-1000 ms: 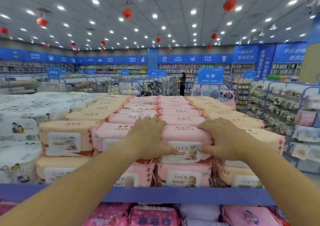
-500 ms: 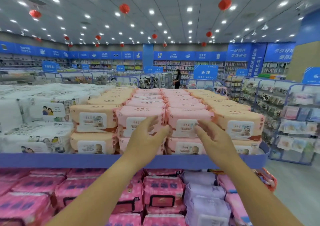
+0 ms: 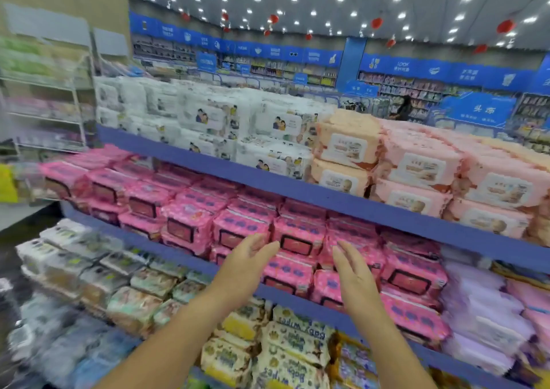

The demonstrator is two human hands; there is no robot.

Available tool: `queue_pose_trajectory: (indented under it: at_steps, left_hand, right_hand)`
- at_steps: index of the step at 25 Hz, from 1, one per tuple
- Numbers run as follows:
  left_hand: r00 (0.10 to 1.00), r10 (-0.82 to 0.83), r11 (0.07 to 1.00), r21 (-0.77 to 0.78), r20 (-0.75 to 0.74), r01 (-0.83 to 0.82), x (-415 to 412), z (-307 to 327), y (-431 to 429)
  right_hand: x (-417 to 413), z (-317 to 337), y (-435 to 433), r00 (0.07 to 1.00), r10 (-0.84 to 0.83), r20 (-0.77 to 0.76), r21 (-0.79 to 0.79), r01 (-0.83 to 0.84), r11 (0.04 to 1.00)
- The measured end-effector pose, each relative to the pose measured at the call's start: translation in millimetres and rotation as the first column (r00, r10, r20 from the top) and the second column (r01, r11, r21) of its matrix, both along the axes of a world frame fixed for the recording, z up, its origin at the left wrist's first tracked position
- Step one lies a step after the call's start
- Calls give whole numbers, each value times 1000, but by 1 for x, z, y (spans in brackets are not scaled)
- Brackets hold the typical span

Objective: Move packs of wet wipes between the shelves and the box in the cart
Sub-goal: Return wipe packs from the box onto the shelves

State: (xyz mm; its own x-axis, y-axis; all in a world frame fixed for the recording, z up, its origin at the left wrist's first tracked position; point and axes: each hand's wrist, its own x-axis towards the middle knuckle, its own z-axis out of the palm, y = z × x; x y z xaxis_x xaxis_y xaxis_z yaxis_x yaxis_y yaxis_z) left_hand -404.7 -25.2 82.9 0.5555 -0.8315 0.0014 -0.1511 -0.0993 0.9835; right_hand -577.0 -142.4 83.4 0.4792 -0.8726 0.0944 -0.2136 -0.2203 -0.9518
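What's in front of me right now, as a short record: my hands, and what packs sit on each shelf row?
left hand: open, empty, in front of the bright pink packs
right hand: open, empty, beside the left hand, facing the same packs
contact with packs: cannot tell
top row: white packs, peach packs, pale pink packs
middle row: bright pink packs, lilac packs at the right
lower row: yellow packs, others blurred

I get one view, from the wide-angle camera on the person's head. It faces forward and down, rolled so the blue-edged tiered shelves (image 3: pixel 297 188) slant across the frame, and sits close to the bright pink plastic wipe packs (image 3: pixel 297 236).
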Motion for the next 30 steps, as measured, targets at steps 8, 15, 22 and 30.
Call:
queue_pose_trajectory:
  at_steps: [8, 15, 22, 30]
  left_hand:
    - [930, 362, 928, 123, -69, -352, 155, -49, 194]
    - [759, 649, 742, 267, -54, -615, 303, -92, 325]
    - [562, 825, 543, 374, -67, -752, 419, -137, 435]
    - [530, 836, 513, 543, -140, -665, 542, -256, 559]
  right_hand:
    - [212, -43, 130, 937, 340, -82, 99, -331, 938]
    - [428, -94, 217, 784, 617, -73, 187, -597, 780]
    - [604, -154, 313, 567, 806, -170, 295, -751, 591]
    - [723, -258, 425, 472, 825, -311, 475, -674, 565]
